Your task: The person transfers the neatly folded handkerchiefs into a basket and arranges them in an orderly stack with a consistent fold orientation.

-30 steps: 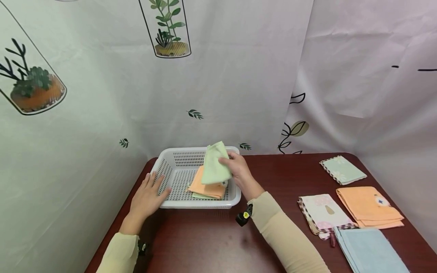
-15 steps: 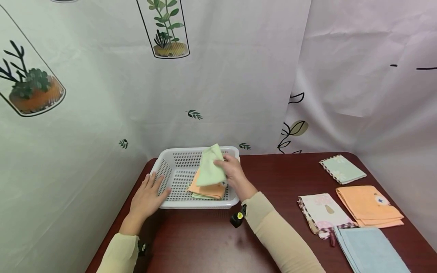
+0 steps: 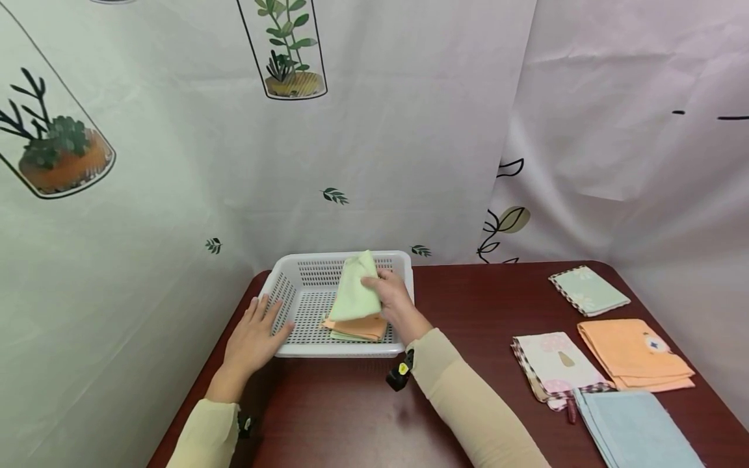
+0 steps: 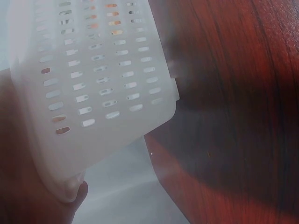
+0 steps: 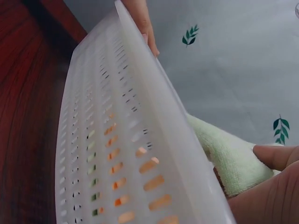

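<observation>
Currently, the light green cloth [image 3: 354,290] is held tilted over the orange cloth [image 3: 364,327] inside the white basket [image 3: 336,351], pinched near its right edge in the grip of the right hand [image 3: 394,301]; whether the two cloths touch cannot be told. The basket's left rim is touched by the left hand [image 3: 253,339], fingers spread. For a neat stack, the green cloth should be lowered flat, squared up and released gently, without its folds being opened.
</observation>
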`<state>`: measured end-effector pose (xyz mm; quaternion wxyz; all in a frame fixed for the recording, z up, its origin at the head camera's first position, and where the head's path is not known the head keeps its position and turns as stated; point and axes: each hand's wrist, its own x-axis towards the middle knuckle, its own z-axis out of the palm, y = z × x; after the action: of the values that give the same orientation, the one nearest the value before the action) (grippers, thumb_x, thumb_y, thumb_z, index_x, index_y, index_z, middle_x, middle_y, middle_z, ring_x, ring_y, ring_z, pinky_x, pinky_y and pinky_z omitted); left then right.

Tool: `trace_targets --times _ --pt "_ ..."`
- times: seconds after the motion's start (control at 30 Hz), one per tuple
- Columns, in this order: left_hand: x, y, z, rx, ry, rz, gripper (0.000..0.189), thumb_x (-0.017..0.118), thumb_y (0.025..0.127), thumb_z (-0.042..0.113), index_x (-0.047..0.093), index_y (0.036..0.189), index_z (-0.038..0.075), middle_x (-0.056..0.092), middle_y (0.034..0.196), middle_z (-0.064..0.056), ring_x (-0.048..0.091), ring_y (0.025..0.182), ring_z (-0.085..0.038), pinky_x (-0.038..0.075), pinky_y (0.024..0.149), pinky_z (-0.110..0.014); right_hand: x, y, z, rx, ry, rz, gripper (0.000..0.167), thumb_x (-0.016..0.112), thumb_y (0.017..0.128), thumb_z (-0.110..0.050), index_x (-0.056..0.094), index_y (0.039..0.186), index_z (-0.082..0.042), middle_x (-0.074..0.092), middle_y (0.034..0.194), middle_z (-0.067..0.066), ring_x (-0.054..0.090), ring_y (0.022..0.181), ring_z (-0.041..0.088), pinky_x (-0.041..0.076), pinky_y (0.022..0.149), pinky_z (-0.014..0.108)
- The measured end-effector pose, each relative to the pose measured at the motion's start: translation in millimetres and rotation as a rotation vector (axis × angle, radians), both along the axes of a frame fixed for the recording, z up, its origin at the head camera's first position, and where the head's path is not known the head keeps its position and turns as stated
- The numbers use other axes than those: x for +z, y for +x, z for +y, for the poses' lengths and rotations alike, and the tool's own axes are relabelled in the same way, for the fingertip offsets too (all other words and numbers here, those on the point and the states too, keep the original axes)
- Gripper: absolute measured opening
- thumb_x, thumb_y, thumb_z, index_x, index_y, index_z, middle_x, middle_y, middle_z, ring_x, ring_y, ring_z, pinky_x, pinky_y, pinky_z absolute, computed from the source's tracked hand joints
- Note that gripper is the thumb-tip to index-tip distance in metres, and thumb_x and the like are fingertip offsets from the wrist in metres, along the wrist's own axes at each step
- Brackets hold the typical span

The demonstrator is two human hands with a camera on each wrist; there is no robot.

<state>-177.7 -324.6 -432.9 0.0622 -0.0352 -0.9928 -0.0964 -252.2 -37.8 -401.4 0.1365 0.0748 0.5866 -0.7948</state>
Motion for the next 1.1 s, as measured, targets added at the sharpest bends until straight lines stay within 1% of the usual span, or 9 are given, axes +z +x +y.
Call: trace_targets --times 0.13,0.27,0.47,0.53,0.7,0.8,0.9,0.97,1.1 --pt "1.3 0.7 1.3 0.001 0.000 -0.001 0.079 0.046 0.101 0.056 0.035 0.156 0.000 0.018 0.164 -0.029 0.010 0.152 -0.049 0.016 0.121 -0.062 -2.0 -1.1 -4 -0.004 0.004 0.009 0.041 0.068 0.095 -0.008 0.060 0.135 -0.003 0.066 0.125 0.020 0.066 0.109 0.030 0.057 0.093 0.043" --pt "1.4 1.1 1.6 0.001 0.003 0.000 0.079 0.047 0.101 0.056 0.035 0.156 0.001 0.017 0.164 -0.029 0.010 0.152 -0.049 0.016 0.122 -0.062 -3.6 -1.6 -9 0.004 0.013 0.021 0.042 0.067 0.095 -0.006 0.060 0.136 -0.002 0.066 0.126 0.021 0.066 0.113 0.032 0.055 0.096 0.044" --pt "-0.7 -0.5 0.5 -0.007 -0.001 0.016 0.077 0.048 0.101 0.055 0.037 0.155 0.001 0.020 0.164 -0.029 0.012 0.152 -0.049 0.018 0.121 -0.062 -4.4 -0.8 -15 0.009 0.037 0.012 0.042 0.068 0.094 -0.005 0.061 0.135 -0.001 0.068 0.123 0.021 0.067 0.111 0.034 0.057 0.093 0.045" --pt "-1.1 -1.0 0.0 -0.010 -0.004 0.012 0.077 0.047 0.101 0.055 0.036 0.155 0.001 0.019 0.164 -0.029 0.012 0.152 -0.048 0.018 0.121 -0.062 -4.1 -0.7 -17 0.018 0.034 0.003 0.041 0.068 0.094 -0.005 0.061 0.134 0.000 0.067 0.123 0.021 0.067 0.111 0.034 0.057 0.093 0.045" --pt "-2.2 -2.5 -1.0 -0.010 -0.005 0.007 0.078 0.046 0.101 0.056 0.035 0.156 0.002 0.018 0.164 -0.029 0.011 0.152 -0.048 0.017 0.121 -0.062 -5.1 -0.7 -21 0.059 0.013 -0.020 0.043 0.065 0.097 -0.006 0.058 0.139 -0.002 0.065 0.127 0.021 0.064 0.116 0.034 0.055 0.096 0.046" --pt "-2.8 -2.7 -1.1 -0.012 0.001 0.006 0.077 0.047 0.101 0.055 0.035 0.156 0.002 0.018 0.164 -0.029 0.011 0.153 -0.048 0.017 0.121 -0.062 -7.6 -0.7 -22 0.086 0.033 -0.017 0.044 0.064 0.097 -0.003 0.056 0.140 0.000 0.063 0.129 0.022 0.064 0.117 0.035 0.056 0.095 0.049" --pt "-2.5 -2.1 -0.9 -0.012 0.006 0.007 0.076 0.049 0.101 0.053 0.036 0.156 0.002 0.018 0.164 -0.028 0.011 0.152 -0.048 0.016 0.121 -0.063 -9.8 -0.3 -21 0.105 0.078 -0.019 0.044 0.062 0.096 0.001 0.056 0.139 0.004 0.063 0.130 0.023 0.063 0.118 0.037 0.056 0.095 0.049" --pt "-2.3 -1.8 -1.1 -0.010 0.004 0.007 0.075 0.049 0.101 0.052 0.036 0.156 0.002 0.018 0.164 -0.028 0.011 0.152 -0.048 0.017 0.121 -0.063 -10.8 -0.5 -19 0.111 0.107 -0.021 0.045 0.061 0.095 0.003 0.055 0.139 0.006 0.063 0.129 0.024 0.064 0.117 0.037 0.057 0.094 0.048" --pt "-1.9 -2.3 -2.1 -0.010 -0.008 0.022 0.076 0.049 0.101 0.053 0.037 0.155 0.001 0.020 0.164 -0.029 0.013 0.152 -0.049 0.018 0.121 -0.062 -9.7 -1.2 -14 0.136 0.162 -0.023 0.043 0.060 0.096 0.001 0.056 0.138 0.007 0.065 0.126 0.024 0.066 0.113 0.035 0.058 0.091 0.045"
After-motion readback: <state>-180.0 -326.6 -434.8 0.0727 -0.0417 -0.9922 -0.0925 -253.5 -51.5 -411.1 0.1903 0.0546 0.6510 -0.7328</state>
